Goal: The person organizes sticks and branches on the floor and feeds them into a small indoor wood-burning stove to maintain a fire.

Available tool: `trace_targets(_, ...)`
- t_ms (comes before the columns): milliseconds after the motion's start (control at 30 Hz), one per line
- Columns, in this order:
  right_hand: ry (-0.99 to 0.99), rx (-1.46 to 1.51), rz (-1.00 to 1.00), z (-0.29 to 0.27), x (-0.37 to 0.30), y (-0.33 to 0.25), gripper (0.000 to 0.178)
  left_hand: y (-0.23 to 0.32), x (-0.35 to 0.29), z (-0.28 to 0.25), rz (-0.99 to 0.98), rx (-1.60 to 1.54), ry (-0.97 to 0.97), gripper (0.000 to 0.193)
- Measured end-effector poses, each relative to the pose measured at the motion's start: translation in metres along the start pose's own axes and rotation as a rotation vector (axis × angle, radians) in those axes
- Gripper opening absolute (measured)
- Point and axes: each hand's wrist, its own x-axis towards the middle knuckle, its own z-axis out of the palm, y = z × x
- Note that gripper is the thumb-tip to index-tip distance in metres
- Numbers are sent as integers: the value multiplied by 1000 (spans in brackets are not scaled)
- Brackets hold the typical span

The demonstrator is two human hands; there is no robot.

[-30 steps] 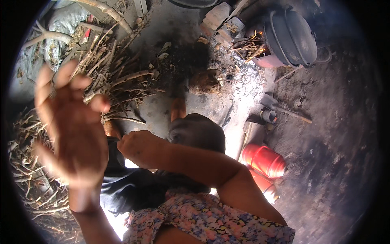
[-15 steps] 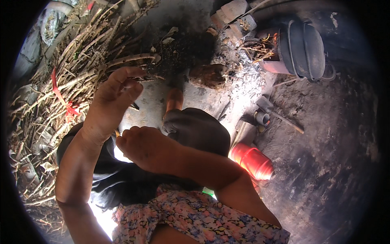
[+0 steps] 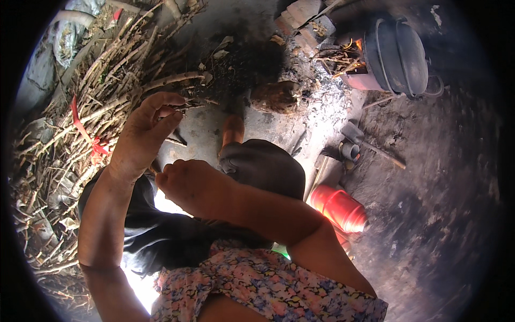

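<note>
My left hand (image 3: 140,137) is raised in front of the stick pile, its fingers curled in and the thumb bent toward them. Thin twigs show by its fingertips, and what lies inside the curl is hidden. Lower and to the right, my right hand (image 3: 194,184) is closed in a fist, seen from its back. A small brownish end (image 3: 155,167) shows at its left side, too little to name. Between the hands, a thin dark pointed piece (image 3: 177,142) sticks out past my left wrist. My dark-trousered knee (image 3: 268,166) is beneath.
Dry sticks (image 3: 96,102) with a red tie (image 3: 97,147) fill the left. A log (image 3: 274,97) lies ahead near ash. At far right, a dark pot (image 3: 399,56) stands by burning twigs (image 3: 343,58). A short-handled tool (image 3: 373,145) and a red container (image 3: 339,208) lie on the right.
My left hand has dipped and turned slightly, and more of the dark pointed piece shows beside it. The right fist is nearly where it was. The view has shifted a little.
</note>
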Motion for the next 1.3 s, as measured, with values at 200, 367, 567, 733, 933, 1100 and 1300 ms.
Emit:
trace_targets(200, 64, 32, -28, 5, -1, 0, 19, 13, -1, -1, -8, 83, 34, 26)
trace_targets(367, 66, 68, -23, 0, -4, -4, 18, 8, -1, 1, 5, 85, 48, 26)
trace_targets(567, 112, 141, -71, -36, -20, -22, 13, 4, 1, 2, 27, 81, 58, 27)
trace_targets(733, 257, 218, -160, -60, -38, -28, 17, 1, 1, 4, 32, 102, 41, 28)
trace_targets(933, 126, -85, -169, -87, -33, -22, 18, 3, -5, -6, -7, 110, 67, 27)
trace_targets(1100, 363, -121, -113, -45, -1, 6, 17, -1, -6, 0, 62, -84, 110, 27)
trace_targets(1300, 152, -27, -90, -19, 2, 24, 11, -10, -7, -30, 1, 154, 164, 29)
